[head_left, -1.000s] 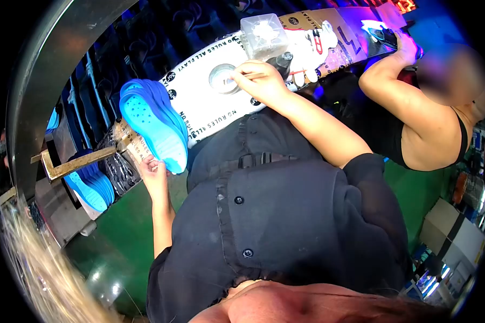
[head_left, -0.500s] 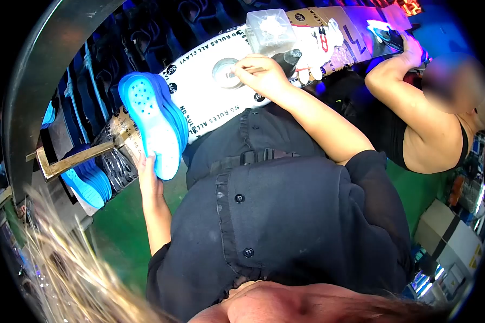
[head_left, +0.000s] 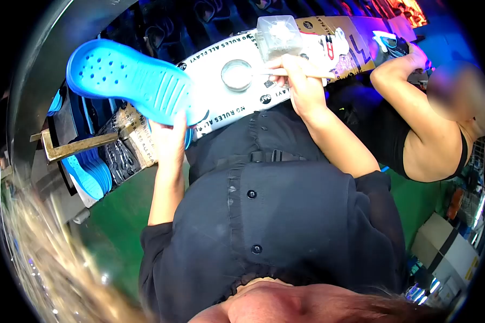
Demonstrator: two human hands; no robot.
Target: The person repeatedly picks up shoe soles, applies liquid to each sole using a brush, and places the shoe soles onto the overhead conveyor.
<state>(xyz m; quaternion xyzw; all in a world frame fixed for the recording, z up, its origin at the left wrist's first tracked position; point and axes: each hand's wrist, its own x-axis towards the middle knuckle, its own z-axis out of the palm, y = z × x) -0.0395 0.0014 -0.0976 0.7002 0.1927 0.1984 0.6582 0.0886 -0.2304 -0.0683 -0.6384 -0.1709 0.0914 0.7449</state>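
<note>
The blue sole (head_left: pixel 129 81) is up over the left end of the table, face up and slanting, its wide end toward the far left and its narrower end in my left hand (head_left: pixel 171 137). Small holes dot the wide end, and ridges run across the rest. I have it pinched at the near edge, my thumb lying on top and the fingers mostly hidden underneath. A strip of more blue soles (head_left: pixel 188 138) peeks out just past that hand, beside the table edge.

To the right of the sole, the white sheet (head_left: pixel 211 82) covers the table, printed with black lettering that reads "NO RULES ALL PLAY!". On it sits a round tin (head_left: pixel 223 75), apart from the sole. My right hand (head_left: pixel 303 86) is closed around a brush (head_left: pixel 319 74), its pale handle sticking out to the right and its other end pointing at the tin, near the rim. I can't tell whether the two touch.

Just beyond my right hand is a clear plastic box (head_left: pixel 279 39), and to its right lie white shoe pieces (head_left: pixel 333 47) with red on them. Farther along, another person (head_left: pixel 423 116) has a hand on a dark and light-blue shoe (head_left: pixel 390 44).

Off to my left, a wooden bar (head_left: pixel 86 147) juts out above a stack of blue soles (head_left: pixel 91 175). The floor (head_left: pixel 113 226) is green, and a carton (head_left: pixel 442 239) stands at the far right.
</note>
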